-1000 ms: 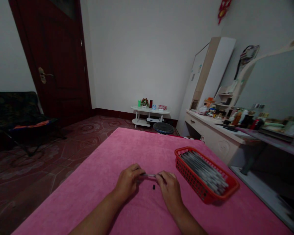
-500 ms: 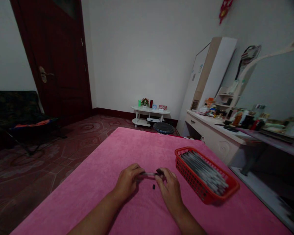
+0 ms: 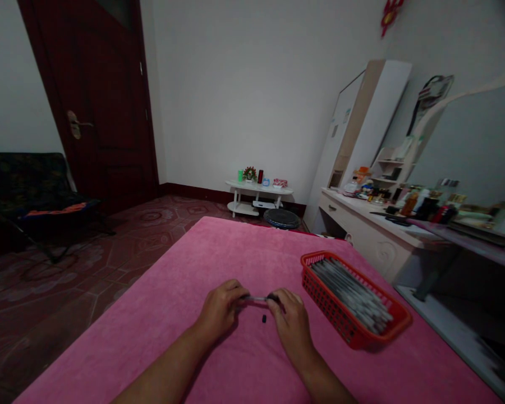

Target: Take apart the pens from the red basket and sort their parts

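Left hand [image 3: 219,307], bare: forearm entering from lower left, back of the hand upward, fingers curled inward; thumb and forefinger pinched together on the left end of a thin, pale, straight pen-like rod [image 3: 256,298].

Right hand [image 3: 291,315], bare: forearm entering from lower right, fingers bent and angled toward the left hand; thumb and fingers closed on the rod's right end, where a dark part shows at the fingertips. Whether that part belongs to the rod cannot be told.

Rod: slender, smooth-looking, lying level between the two hands, its middle exposed, its ends covered by the fingers.

Small black stubby piece [image 3: 264,318]: lying on the cloth just below the rod, between the hands, touched by neither.

Red plastic basket [image 3: 326,304]: oblong, lattice-walled, with a rounded rim, set slantwise to the right of the right hand.

Bundle of slim grey-and-white rods [image 3: 349,292]: laid lengthwise inside the basket, closely packed, finer detail blurred.

Pink plush cloth [image 3: 235,252]: soft-napped, faintly creased near the hands, beneath basket and black piece.
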Tool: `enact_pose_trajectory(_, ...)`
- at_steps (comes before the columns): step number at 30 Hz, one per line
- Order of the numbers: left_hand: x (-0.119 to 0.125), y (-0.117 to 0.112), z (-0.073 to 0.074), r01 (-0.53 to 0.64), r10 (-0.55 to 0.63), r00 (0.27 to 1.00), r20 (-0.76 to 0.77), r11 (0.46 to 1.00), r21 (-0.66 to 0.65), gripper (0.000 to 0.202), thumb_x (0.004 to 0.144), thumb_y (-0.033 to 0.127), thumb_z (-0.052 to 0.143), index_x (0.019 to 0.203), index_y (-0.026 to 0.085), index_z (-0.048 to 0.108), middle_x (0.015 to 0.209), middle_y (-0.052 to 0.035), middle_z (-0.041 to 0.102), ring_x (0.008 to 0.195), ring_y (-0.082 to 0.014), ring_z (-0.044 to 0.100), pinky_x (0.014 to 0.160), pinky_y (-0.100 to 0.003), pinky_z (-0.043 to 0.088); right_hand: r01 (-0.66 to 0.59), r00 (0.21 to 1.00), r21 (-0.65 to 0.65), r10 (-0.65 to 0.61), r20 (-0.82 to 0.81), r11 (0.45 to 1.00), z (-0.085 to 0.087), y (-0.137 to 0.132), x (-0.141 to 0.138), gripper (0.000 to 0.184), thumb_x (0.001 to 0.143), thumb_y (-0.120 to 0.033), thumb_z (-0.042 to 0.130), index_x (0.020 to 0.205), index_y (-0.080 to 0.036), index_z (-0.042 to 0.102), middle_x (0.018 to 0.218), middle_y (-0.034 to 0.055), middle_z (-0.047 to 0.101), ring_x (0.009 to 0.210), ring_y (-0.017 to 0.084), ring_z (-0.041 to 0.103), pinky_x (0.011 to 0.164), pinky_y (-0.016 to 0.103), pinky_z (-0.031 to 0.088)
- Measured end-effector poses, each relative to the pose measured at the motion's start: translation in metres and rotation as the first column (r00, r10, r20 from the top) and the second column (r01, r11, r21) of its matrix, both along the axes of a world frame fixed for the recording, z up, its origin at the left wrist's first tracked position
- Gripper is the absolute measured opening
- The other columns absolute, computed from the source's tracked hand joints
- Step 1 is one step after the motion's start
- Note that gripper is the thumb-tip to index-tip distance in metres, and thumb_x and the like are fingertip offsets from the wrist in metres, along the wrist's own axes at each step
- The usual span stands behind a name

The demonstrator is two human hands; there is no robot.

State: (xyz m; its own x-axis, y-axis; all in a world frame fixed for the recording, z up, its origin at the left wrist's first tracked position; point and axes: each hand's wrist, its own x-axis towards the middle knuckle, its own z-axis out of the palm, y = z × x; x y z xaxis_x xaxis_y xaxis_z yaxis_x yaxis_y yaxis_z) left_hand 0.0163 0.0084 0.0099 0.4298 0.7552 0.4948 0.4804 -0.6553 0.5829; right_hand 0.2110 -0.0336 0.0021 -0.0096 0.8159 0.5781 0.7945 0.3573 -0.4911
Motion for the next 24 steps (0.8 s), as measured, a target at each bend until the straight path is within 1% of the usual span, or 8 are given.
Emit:
enact_pose_trajectory(2, -0.0001, -0.0007, 0.0003, 0.003, -0.003, 1.000, 0.001, 1.000, -0.006, 0.024, 0.080, 0.006, 0.051, 0.084, 0.020, 0.069, 0.081, -0.0038, 0.061, 0.073, -0.0134, 0.058, 0.065, -0.022, 0.042, 0.009, 1.000, -0.017, -0.009, 0.000, 1.000, -0.0005, 0.0000, 0.0002, 0.021, 0.092, -0.026, 0.048, 0.076, -0.021, 0.061, 0.075, 0.0029, 0.063, 0.077, 0.020, 0.057, 0.072, 0.029, 0.039)
enact_pose_trajectory(5, -0.0003, -0.0012, -0.0005, 0.002, -0.002, 1.000, 0.013, 1.000, -0.017, 0.025, 0.080, 0.005, 0.050, 0.085, 0.020, 0.069, 0.082, -0.0037, 0.062, 0.074, -0.0131, 0.058, 0.065, -0.022, 0.042, 0.005, 0.999, -0.017, -0.006, -0.044, 1.000, -0.0017, -0.0005, 0.0006, 0.013, 0.091, -0.027, 0.050, 0.090, -0.021, 0.062, 0.086, 0.0042, 0.065, 0.083, 0.020, 0.057, 0.075, 0.030, 0.039)
enact_pose_trajectory(7, -0.0002, -0.0009, -0.0015, 0.004, -0.004, 1.000, 0.012, 1.000, -0.018, 0.025, 0.080, 0.005, 0.050, 0.086, 0.020, 0.069, 0.083, -0.0037, 0.062, 0.074, -0.0130, 0.058, 0.065, -0.022, 0.042, -0.007, 0.999, -0.011, 0.006, -0.054, 1.000, -0.0027, -0.0005, 0.0008, 0.012, 0.091, -0.025, 0.050, 0.094, -0.021, 0.061, 0.090, 0.0043, 0.066, 0.086, 0.021, 0.057, 0.078, 0.030, 0.039)
enact_pose_trajectory(11, 0.0008, 0.0012, -0.0026, 0.006, -0.006, 1.000, -0.021, 1.000, 0.002, 0.024, 0.080, 0.005, 0.051, 0.085, 0.020, 0.069, 0.082, -0.0037, 0.062, 0.074, -0.0134, 0.058, 0.066, -0.022, 0.041, 0.003, 1.000, -0.032, -0.004, -0.025, 0.999, -0.0043, 0.0007, 0.0009, 0.016, 0.092, -0.024, 0.047, 0.083, -0.021, 0.060, 0.082, 0.0035, 0.065, 0.083, 0.021, 0.056, 0.076, 0.030, 0.038)
enact_pose_trajectory(14, 0.0012, 0.0024, -0.0032, 0.002, -0.001, 0.999, -0.034, 1.000, 0.008, 0.023, 0.080, 0.006, 0.051, 0.085, 0.020, 0.069, 0.082, -0.0038, 0.062, 0.074, -0.0136, 0.057, 0.065, -0.022, 0.041, 0.026, 0.999, -0.046, -0.027, -0.028, 0.999, -0.0049, 0.0011, 0.0010, 0.018, 0.093, -0.027, 0.047, 0.082, -0.021, 0.060, 0.080, 0.0033, 0.064, 0.080, 0.020, 0.055, 0.073, 0.029, 0.037)
enact_pose_trajectory(18, 0.0005, 0.0020, -0.0042, 0.003, -0.003, 1.000, -0.023, 1.000, 0.000, 0.024, 0.081, 0.006, 0.050, 0.087, 0.020, 0.069, 0.082, -0.0037, 0.062, 0.074, -0.0136, 0.058, 0.066, -0.022, 0.041, 0.011, 1.000, -0.031, -0.011, -0.025, 0.999, -0.0054, 0.0006, 0.0013, 0.018, 0.093, -0.028, 0.047, 0.084, -0.021, 0.061, 0.082, 0.0034, 0.065, 0.081, 0.020, 0.055, 0.073, 0.029, 0.036)
enact_pose_trajectory(24, 0.0001, 0.0006, -0.0043, 0.004, -0.003, 0.999, -0.049, 1.000, 0.027, 0.021, 0.081, 0.007, 0.052, 0.084, 0.020, 0.069, 0.081, -0.0035, 0.062, 0.073, -0.0138, 0.057, 0.065, -0.022, 0.041, 0.021, 1.000, -0.047, -0.020, 0.006, 0.999, -0.0039, -0.0004, 0.0012, 0.022, 0.093, -0.029, 0.045, 0.078, -0.020, 0.058, 0.077, 0.0029, 0.063, 0.078, 0.019, 0.054, 0.071, 0.027, 0.034)
